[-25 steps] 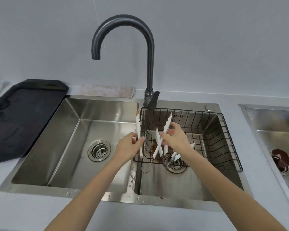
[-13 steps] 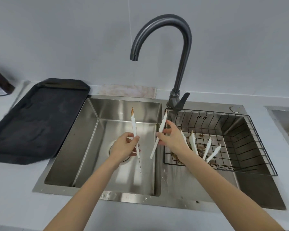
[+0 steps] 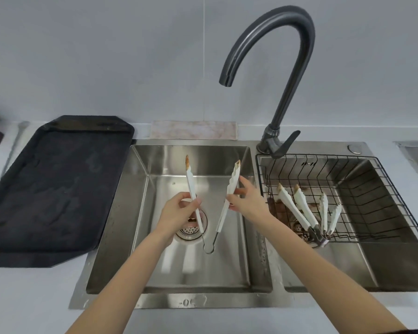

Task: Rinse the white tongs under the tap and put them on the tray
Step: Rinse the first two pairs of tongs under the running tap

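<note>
The white tongs (image 3: pixel 211 201) are held spread in a V above the left basin (image 3: pixel 169 273) of the stainless double sink, hinge loop low and toward the person, both arms pointing up and away. The tips of both arms carry brown residue.

Left hand (image 3: pixel 179 215): fingers closed around the left arm of the tongs at about mid-length, thumb on top. Right hand (image 3: pixel 247 201): thumb and fingers pinch the right arm of the tongs near its scalloped section — the remaining fingers are extended and loosely open.

The tongs sit directly over the round drain strainer (image 3: pixel 191 227) of the left basin, which the left hand partly hides. The dark gooseneck tap (image 3: pixel 287 75) rises from the rear rim of the sink between the two basins; its spout opening hangs over the left basin, above and behind the tong tips. No water stream is visible. The lever handle (image 3: pixel 284 145) at the tap base angles toward the right basin.

A black wire basket (image 3: pixel 372 179) occupies the right basin. Two further pairs of white tongs (image 3: pixel 307 210) lean inside it, some tips also stained brown.

The black tray (image 3: pixel 51 189) lies on the bench (image 3: pixel 29 297) just left of the sink, touching or nearly touching the sink rim. A pale cloth (image 3: pixel 193 130) lies flat behind the left basin, against the wall.
</note>
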{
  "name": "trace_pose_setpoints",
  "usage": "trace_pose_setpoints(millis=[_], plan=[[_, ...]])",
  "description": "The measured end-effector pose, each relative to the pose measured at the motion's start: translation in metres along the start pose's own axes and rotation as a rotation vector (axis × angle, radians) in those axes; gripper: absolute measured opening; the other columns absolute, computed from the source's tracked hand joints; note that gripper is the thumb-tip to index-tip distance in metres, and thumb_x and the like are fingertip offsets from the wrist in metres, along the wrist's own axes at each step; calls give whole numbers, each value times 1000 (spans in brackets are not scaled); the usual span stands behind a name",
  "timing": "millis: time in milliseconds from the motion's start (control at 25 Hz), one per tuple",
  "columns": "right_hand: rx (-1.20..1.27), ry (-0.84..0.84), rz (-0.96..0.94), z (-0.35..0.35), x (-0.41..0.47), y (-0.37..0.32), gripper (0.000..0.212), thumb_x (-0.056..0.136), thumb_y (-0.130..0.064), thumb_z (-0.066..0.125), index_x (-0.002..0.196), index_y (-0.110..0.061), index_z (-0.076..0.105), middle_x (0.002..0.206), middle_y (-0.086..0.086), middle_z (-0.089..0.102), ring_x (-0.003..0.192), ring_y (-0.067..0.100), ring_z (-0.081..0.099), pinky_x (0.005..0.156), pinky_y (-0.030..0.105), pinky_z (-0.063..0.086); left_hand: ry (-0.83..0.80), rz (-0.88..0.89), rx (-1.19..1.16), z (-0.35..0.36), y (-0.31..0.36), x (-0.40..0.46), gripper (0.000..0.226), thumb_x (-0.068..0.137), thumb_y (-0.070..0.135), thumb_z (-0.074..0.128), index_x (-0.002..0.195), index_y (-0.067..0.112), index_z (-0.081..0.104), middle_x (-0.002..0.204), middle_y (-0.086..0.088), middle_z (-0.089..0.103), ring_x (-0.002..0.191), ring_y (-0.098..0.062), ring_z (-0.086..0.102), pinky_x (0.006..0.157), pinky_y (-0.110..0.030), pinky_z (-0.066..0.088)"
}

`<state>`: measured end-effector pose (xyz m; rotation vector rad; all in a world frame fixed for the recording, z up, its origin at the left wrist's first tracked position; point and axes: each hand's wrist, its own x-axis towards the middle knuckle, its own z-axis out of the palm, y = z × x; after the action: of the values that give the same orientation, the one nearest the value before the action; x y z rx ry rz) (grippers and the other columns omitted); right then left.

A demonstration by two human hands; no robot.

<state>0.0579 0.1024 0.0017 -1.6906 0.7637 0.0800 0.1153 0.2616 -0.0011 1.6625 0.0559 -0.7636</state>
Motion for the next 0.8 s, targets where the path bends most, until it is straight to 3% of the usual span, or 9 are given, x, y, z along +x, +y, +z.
trace_pose_setpoints(millis=[200,280,360,520,680,800], plan=[[-42,88,27,-13,10,-6,54,92,-16,54,142,-11,36,113,8,61,96,18,61,92,34,52,21,-5,9,-9,-1,17,11,88,19,59,98,14,58,76,-3,65,72,-18,65,63,-28,57],[-63,234,33,-36,22,-11,51,92,-20,52,140,-10,36,109,4,60,100,20,63,95,37,51,37,0,1,-10,0,23,10,88,19,59,97,15,58,77,-3,65,73,-18,65,58,-24,58],[-56,418,26,-62,37,-18,53,91,-22,54,138,-8,34,118,7,58,106,25,62,94,39,51,47,-1,-12,-10,1,25,2,89,19,58,91,18,59,72,-2,66,69,-16,65,54,-21,58],[-140,605,-8,-96,64,-38,66,91,-28,54,145,-6,22,145,19,32,125,30,45,103,37,40,61,0,-38,-6,3,30,2,89,18,58,87,19,59,64,2,67,67,-15,65,60,-26,58],[-124,601,-83,-104,86,-46,52,91,-29,53,135,-7,37,133,20,48,115,34,56,97,43,48,63,-9,-52,-3,4,31,5,90,18,57,85,21,59,73,-3,64,71,-18,65,69,-32,57],[-109,625,-96,-108,89,-42,34,94,-22,47,123,-5,46,116,17,60,105,32,61,87,38,50,64,-7,-53,-2,2,30,3,90,19,57,87,20,59,73,-2,64,69,-16,65,62,-26,58]])
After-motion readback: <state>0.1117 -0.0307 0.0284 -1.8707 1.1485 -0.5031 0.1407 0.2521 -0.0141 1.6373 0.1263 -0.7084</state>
